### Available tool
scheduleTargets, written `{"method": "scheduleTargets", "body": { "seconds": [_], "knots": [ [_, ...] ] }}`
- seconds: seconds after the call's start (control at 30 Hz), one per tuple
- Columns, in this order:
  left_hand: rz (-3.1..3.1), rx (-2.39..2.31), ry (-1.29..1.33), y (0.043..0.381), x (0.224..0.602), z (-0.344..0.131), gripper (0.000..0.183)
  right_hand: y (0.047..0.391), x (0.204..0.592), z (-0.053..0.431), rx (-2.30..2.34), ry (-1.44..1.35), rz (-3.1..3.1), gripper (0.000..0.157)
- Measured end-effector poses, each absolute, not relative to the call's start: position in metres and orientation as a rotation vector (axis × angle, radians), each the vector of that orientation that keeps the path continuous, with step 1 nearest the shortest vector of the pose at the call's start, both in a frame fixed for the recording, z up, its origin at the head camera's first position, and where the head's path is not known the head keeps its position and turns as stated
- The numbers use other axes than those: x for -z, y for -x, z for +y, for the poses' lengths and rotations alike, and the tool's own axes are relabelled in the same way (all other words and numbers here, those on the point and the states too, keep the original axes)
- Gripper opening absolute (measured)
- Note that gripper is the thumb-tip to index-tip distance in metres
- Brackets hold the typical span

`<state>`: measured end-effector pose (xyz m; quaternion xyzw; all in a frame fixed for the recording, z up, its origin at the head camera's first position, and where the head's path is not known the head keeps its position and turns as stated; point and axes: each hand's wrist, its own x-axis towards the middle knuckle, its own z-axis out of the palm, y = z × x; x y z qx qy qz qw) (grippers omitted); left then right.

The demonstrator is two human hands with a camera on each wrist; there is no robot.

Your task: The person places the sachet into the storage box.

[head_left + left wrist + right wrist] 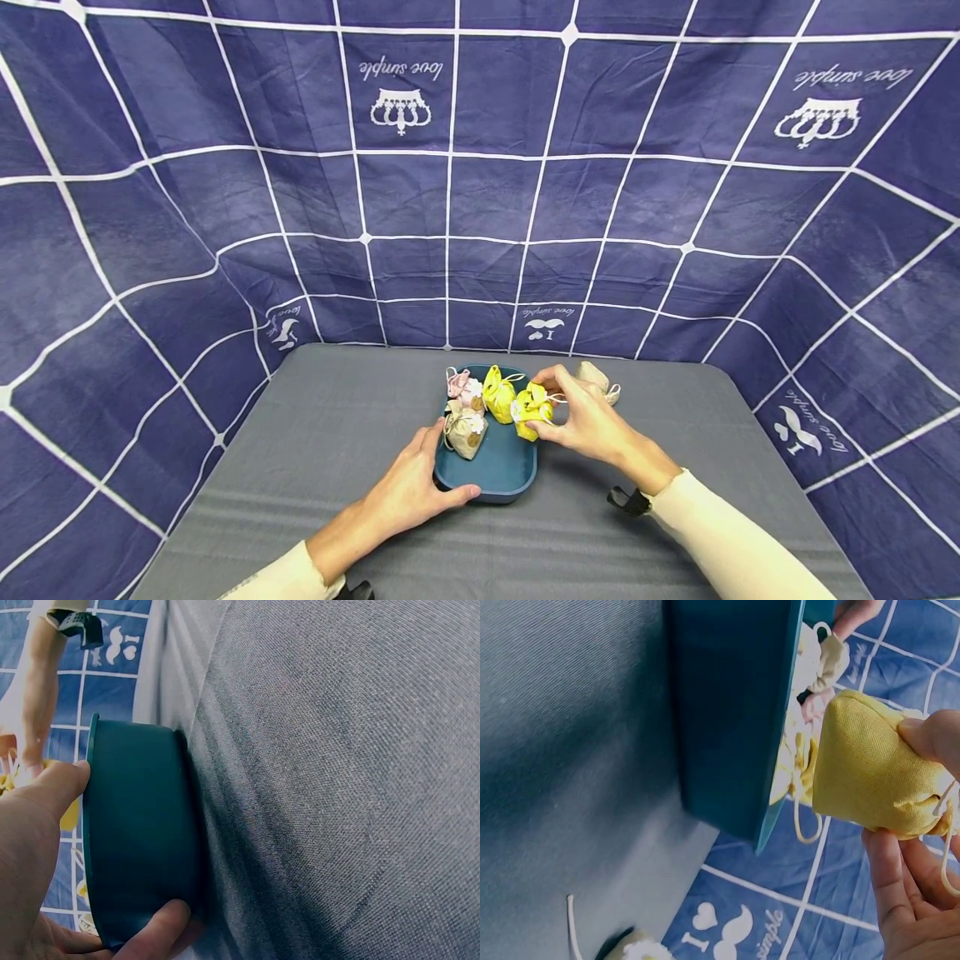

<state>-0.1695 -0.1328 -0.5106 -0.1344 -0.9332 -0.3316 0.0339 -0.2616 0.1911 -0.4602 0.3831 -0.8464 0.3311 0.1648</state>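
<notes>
A blue-green plastic tub [491, 475] sits on the grey cloth. My left hand [412, 485] grips its near left corner, thumb at the near rim and fingers along the left side; the left wrist view shows the fingertips against the outer wall [142, 825]. Between thumb and fingers, my right hand [588, 418] pinches a small yellow drawstring pouch [874, 761], holding it over the tub's right rim. Inside the tub are another yellow pouch [498, 396], a pink pouch [467, 388] and a beige pouch [467, 433] with a white flower trim.
Behind my right hand, a beige pouch [594, 377] with a cord loop lies on the grey cloth [345, 408] to the right of the tub. A blue cloth with white grid lines [480, 200] rises at the back and both sides.
</notes>
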Motion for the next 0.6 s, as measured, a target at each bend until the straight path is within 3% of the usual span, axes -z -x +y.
{"method": "scheduleTargets", "body": {
  "seconds": [0.6],
  "knots": [
    [-2.862, 1.018, 0.419, 0.169, 0.511, -0.132, 0.125, 0.266, 0.462, 0.161, -0.966, -1.158, -2.491, 0.062]
  ]
}}
